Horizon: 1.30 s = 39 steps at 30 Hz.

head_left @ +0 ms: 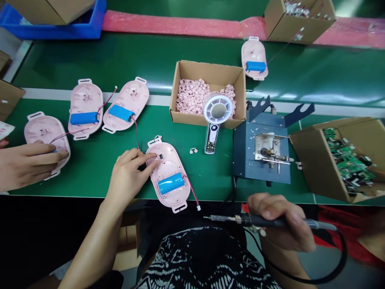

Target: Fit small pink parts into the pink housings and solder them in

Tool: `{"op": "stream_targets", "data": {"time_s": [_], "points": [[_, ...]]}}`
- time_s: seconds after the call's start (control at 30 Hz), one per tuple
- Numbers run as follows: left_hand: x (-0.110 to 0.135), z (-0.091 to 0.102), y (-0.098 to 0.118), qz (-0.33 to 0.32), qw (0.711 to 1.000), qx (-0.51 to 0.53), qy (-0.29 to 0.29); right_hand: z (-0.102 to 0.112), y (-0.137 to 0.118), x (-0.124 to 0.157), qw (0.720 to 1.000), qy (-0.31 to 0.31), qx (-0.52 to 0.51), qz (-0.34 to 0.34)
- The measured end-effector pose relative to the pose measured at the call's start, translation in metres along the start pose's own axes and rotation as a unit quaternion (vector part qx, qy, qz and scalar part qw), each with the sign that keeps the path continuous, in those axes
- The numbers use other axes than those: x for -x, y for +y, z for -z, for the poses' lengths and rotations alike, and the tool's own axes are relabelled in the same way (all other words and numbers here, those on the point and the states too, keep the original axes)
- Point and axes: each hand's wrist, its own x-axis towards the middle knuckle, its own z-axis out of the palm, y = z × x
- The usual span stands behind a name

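Note:
In the head view a pink plastic shell (171, 162) lies tilted at the table's front edge, a blue battery (171, 184) inside it. From the battery runs a red-and-black wire with a white connector (198, 208). My left hand (129, 170) rests at the shell's upper left, thumb and index finger closed together by a small square opening; what they pinch is too small to make out. My right hand (281, 220) grips a soldering iron (255, 220), its tip pointing left, below the table edge. Small pink pieces (193, 151) lie right of the shell.
A box of small pink pieces (177, 114) stands behind a handheld fan (213, 136). Right are a blue-grey metal stand (243, 160) and a box of circuit boards (319, 160). Other battery-fitted shells (86, 92) lie left, one under another person's hand (30, 164).

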Motion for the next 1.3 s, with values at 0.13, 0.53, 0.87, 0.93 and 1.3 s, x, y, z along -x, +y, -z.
{"op": "stream_targets", "data": {"time_s": [0.13, 0.53, 0.87, 0.93, 1.3], "points": [[0.000, 0.003, -0.005, -0.020, 0.998, 0.050, -0.013, -0.006, -0.020, -0.012, 1.000, 0.019, 0.007, 0.020], [-0.006, -0.003, -0.007, 0.002, 0.996, 0.093, -0.001, -0.061, 0.007, -0.049, 0.990, -0.008, 0.112, 0.087], [0.002, -0.006, -0.005, 0.032, 0.996, 0.078, 0.031, -0.081, 0.051, -0.082, 0.928, -0.125, 0.257, 0.241], [0.001, -0.006, -0.002, 0.067, 0.995, 0.064, 0.039, -0.083, 0.057, -0.085, 0.917, -0.128, 0.273, 0.261], [-0.034, 0.004, 0.004, 0.050, 0.996, -0.033, -0.073, -0.095, 0.060, -0.093, 0.920, -0.104, 0.259, 0.274]]}}
